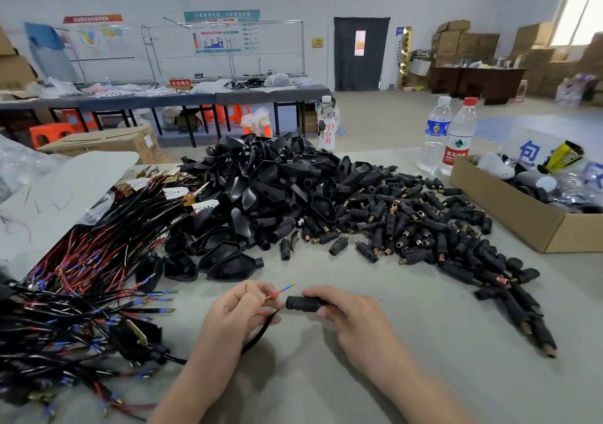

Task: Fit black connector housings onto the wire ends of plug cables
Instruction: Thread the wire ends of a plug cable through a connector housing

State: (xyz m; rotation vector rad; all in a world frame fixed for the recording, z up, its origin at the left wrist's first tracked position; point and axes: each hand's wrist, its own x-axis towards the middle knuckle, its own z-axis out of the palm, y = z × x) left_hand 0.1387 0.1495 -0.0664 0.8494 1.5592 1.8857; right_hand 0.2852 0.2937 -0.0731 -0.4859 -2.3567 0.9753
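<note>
Left hand (239, 309) pinches plug cable (261, 334) wires, red wire end (280, 290) sticking free. Right hand (349, 314) grips black connector housing (303, 304), black wire at its mouth. Best: keep wire straight, push in line. Housing pile (424, 221) behind on tabletop (359, 267).

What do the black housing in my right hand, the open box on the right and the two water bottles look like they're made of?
Connector housing: matte black moulded plastic, possibly rubber; dull, even surface. Box: plain brown corrugated cardboard, going by the raw folded flaps. Bottles: clear, glossy thin plastic; see-through walls, printed labels, screw caps.
</note>
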